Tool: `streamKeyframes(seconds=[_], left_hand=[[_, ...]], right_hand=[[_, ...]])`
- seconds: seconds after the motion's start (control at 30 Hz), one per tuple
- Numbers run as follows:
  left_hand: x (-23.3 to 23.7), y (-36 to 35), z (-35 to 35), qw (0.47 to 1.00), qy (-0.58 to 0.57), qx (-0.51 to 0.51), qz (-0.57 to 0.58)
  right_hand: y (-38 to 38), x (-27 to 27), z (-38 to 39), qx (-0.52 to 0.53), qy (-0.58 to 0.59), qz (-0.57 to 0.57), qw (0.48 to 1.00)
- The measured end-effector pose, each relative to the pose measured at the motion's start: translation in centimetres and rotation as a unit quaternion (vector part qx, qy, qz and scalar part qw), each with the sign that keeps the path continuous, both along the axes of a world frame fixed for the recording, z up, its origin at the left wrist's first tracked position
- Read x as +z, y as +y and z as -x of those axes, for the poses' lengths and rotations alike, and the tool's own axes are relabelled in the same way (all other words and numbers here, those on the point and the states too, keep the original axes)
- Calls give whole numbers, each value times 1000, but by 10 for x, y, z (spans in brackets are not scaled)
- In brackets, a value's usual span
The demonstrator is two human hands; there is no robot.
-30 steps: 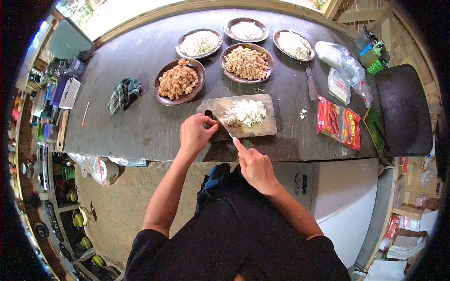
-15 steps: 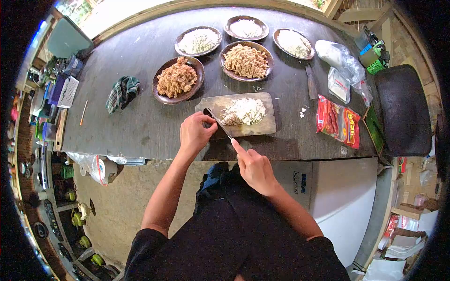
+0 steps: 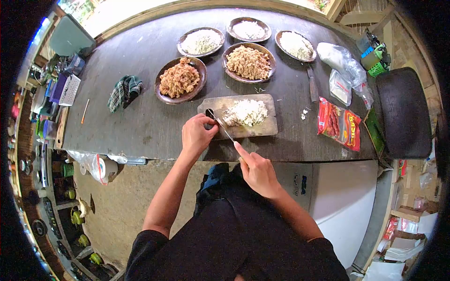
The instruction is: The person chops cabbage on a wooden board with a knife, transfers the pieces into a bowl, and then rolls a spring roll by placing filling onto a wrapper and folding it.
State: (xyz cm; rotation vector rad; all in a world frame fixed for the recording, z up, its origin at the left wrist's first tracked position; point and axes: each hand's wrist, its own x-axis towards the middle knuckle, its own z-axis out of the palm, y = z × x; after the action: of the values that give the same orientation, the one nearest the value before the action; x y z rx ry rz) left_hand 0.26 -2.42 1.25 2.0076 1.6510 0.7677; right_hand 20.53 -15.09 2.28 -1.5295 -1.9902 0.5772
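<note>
Looking down through the head camera, we've got both bare forearms reaching out from the body toward the cutting board (image 3: 265,129), which lies on the dark table (image 3: 140,126) close to its near edge. Left hand (image 3: 197,136) sits at the board's near-left corner, wrist bent, knuckles up, fingers curled over with the tips down on the wood. Whether it pinches anything under there, we cannot tell. Right hand (image 3: 258,171) hangs just off the table edge, nearer to us than the board, and it's closed around the handle of the knife (image 3: 220,126), index finger stretched straight along the top. The thin blade slants away from that hand and crosses the board's left end, tip by the hanging hole, passing right beside the left fingertips.

The shredded white pile (image 3: 246,112) is heaped on the middle of the board, just right of the blade and touching it or nearly so.

Beyond the board we see two bowls of brown fried pieces (image 3: 180,79), and farther back three bowls of white shreds (image 3: 200,41). Left of the board lies a checked cloth (image 3: 124,92); to its right, a red packet (image 3: 338,122) and a second knife (image 3: 311,84).
</note>
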Motion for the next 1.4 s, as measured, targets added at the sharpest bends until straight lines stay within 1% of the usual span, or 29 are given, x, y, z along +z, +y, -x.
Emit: streamKeyframes(seconds=[0.1,0.17,0.23,0.4,0.57,0.63,0.7,0.87,1.0,1.1,1.13,1.2,1.33,1.4], left_hand=[[3,0,1,1000,-3,0,13],[8,1,2,999,-10,0,49],[5,3,3,999,-12,2,44],[6,7,3,999,-3,-4,45],[12,4,1,997,-11,6,78],[10,4,1,998,-7,4,65],[7,3,0,998,-4,-1,55],[3,4,1,1000,17,-15,12],[4,2,-1,1000,13,-10,19],[6,0,-2,1000,7,-6,10],[7,0,-2,1000,1,-3,22],[7,-3,-3,999,-7,1,35],[6,-5,-4,1000,-12,6,15],[5,-6,-4,1000,-17,8,16]], right_hand=[[2,-1,3,-8,-17,0,1000],[3,-3,4,-11,-11,-1,1000],[4,-3,4,-16,-5,2,1000],[16,-5,8,-17,-41,-9,999],[11,-7,2,-21,-31,-5,999],[8,-5,0,-24,-25,-4,999],[4,0,-1,-3,-10,3,1000],[4,-3,3,-1,-25,3,1000],[8,-3,8,-7,-49,-10,999],[12,-6,7,-13,-47,-4,999],[13,-6,7,-13,-46,-6,999],[13,-7,5,-15,-36,-9,999],[8,-3,-2,-20,-17,-4,1000],[5,-1,-5,1,-7,2,1000]])
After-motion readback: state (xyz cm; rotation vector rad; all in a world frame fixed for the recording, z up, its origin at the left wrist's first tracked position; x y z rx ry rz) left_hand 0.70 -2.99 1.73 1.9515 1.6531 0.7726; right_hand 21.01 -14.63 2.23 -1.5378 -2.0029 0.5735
